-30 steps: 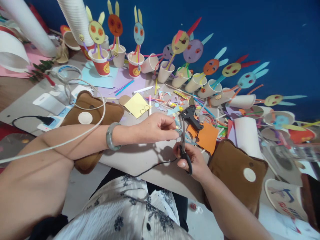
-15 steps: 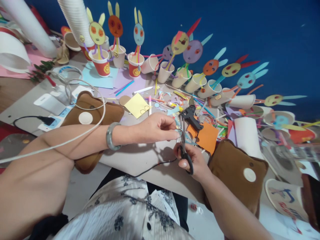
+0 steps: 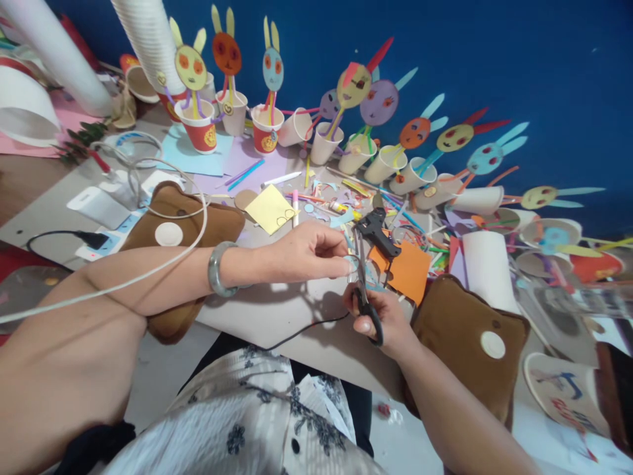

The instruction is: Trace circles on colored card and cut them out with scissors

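Note:
Black-handled scissors (image 3: 364,300) are gripped in my right hand (image 3: 383,316), with the blades pointing up and away from me. My left hand (image 3: 316,254) pinches a small pale-blue paper piece (image 3: 353,264) with a dark curved line on it, between thumb and fingers. The scissor blades run right beside this piece; whether they are closed on it I cannot tell. Just beyond the blades lies a black glue gun (image 3: 378,232). An orange paper sheet (image 3: 413,270) is to the right of my right hand. Left of my hands, a yellow paper square (image 3: 271,209) bears drawn circles.
Paper cups with rabbit-faced stick figures (image 3: 353,155) line the blue wall. Brown cushions (image 3: 469,340) lie at both sides of the table edge. A white cable (image 3: 148,269) crosses over my left forearm from a power strip (image 3: 116,234). Paper scraps (image 3: 324,191) litter the middle.
The view has shifted very slightly. Both hands, the paper piece and the scissors keep nearly the same place.

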The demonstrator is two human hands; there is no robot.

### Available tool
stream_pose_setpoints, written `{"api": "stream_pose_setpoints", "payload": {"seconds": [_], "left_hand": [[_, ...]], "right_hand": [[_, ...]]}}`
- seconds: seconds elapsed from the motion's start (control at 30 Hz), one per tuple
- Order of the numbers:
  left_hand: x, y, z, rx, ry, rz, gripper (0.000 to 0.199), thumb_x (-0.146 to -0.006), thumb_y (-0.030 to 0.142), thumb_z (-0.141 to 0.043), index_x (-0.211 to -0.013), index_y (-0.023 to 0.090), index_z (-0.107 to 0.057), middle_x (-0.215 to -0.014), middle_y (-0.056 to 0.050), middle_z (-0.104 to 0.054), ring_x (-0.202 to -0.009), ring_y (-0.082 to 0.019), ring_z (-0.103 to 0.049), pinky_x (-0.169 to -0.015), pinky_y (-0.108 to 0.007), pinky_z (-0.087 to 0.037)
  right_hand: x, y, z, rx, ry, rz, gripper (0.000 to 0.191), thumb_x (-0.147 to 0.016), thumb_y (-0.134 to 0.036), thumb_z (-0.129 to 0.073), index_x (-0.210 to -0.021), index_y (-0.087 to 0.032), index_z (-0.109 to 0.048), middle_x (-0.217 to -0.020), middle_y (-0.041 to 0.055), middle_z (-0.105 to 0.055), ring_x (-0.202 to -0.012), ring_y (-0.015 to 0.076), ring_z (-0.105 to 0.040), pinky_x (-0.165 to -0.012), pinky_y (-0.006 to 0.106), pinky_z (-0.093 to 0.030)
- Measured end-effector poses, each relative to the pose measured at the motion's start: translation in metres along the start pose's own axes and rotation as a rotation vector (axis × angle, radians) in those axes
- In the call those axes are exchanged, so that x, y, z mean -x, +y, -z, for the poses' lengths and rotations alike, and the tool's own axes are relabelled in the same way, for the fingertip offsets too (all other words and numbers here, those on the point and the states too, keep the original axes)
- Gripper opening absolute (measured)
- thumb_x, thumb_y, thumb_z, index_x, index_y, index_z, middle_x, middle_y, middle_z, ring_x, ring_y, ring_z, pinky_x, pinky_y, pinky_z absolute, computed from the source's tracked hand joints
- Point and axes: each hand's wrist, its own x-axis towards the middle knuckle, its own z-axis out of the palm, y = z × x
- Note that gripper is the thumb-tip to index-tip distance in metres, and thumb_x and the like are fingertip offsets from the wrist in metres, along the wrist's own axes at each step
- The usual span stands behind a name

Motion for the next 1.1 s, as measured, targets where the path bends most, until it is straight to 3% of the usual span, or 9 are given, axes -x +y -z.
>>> {"api": "stream_pose_setpoints", "payload": {"seconds": [0.43,1.1], "left_hand": [[0.0006,0.0012,0.001,0.003,0.011,0.007,0.022,-0.077,0.026,-0.064,-0.063,0.017,-0.05,-0.058,0.004,-0.049,-0.057,-0.007,-0.045,-0.054,-0.022,-0.035],[0.0004,-0.0003,0.0024,-0.036,0.051,-0.029,0.021,-0.077,0.026,-0.064,-0.064,0.017,-0.049,-0.059,0.005,-0.047,-0.058,-0.007,-0.043,-0.056,-0.023,-0.036]], "right_hand": [[0.0002,-0.0015,0.0012,0.001,0.008,0.025,0.07,-0.061,-0.087,-0.073,-0.068,-0.02,-0.057,-0.057,-0.0046,-0.043,-0.053,0.0106,-0.032,-0.052,0.029,-0.024],[0.0009,0.001,0.0019,-0.017,0.042,0.032,0.07,-0.058,-0.085,-0.077,-0.062,-0.02,-0.05,-0.058,-0.0042,-0.046,-0.053,0.01,-0.034,-0.052,0.027,-0.026]]}}
